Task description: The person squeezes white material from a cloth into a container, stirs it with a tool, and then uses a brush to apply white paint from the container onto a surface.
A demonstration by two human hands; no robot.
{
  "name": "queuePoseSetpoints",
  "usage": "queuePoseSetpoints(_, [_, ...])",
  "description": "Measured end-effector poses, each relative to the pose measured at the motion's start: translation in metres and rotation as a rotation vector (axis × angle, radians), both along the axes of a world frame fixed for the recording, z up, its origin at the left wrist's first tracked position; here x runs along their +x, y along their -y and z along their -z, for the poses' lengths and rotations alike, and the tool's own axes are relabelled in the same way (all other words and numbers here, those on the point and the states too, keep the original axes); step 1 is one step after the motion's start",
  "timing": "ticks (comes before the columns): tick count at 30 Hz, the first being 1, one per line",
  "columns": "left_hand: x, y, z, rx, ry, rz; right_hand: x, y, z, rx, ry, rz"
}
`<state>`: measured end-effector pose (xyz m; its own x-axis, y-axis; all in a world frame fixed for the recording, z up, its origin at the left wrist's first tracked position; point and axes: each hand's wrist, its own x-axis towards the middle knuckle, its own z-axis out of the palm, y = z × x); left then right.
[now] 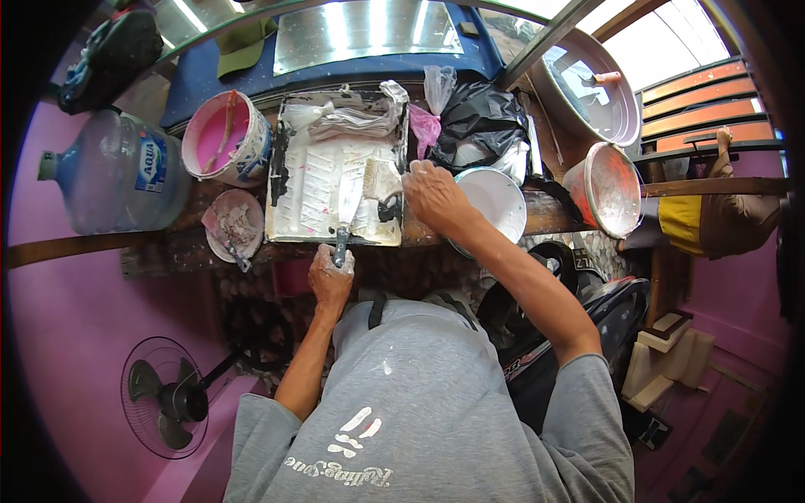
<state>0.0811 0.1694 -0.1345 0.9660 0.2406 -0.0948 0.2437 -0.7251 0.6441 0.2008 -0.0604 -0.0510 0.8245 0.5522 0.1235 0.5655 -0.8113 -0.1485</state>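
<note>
My left hand (331, 275) is closed round the handle of a putty knife (349, 199), whose pale blade lies over the white-coated paint tray (289, 220). At the tray's right edge is my right hand (438, 196), fingers curled and knuckles up. What its fingers grip is hidden. A wide paintbrush (384, 179) with whitened bristles and a dark part lies just left of that hand, inside the tray. Crumpled whitish plastic (356, 124) fills the tray's far end. Close by on the right sits a white basin (496, 199), partly behind my wrist.
Left of the tray stand a pink-paint bucket (189, 159), a putty bowl (220, 245) and a large water jug (117, 184). A black bag (478, 113), smeared bucket (604, 189) and large tub (625, 113) are rightward. A motorbike (616, 310) and another person (729, 220) are right.
</note>
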Motion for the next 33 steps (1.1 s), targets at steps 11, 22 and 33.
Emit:
queuePoseSetpoints(11, [-0.002, -0.031, 0.001, 0.065, 0.169, -0.097, 0.090, -0.019, 0.076, 0.057, -0.012, -0.176])
queuePoseSetpoints(22, [0.001, -0.021, -0.026, 0.309, 0.094, -0.097, 0.116, 0.097, -0.007, 0.110, -0.233, 0.393])
queuePoseSetpoints(33, [-0.052, -0.009, -0.038, -0.073, 0.036, 0.035, 0.134, 0.313, 0.099, 0.305, -0.345, 1.094])
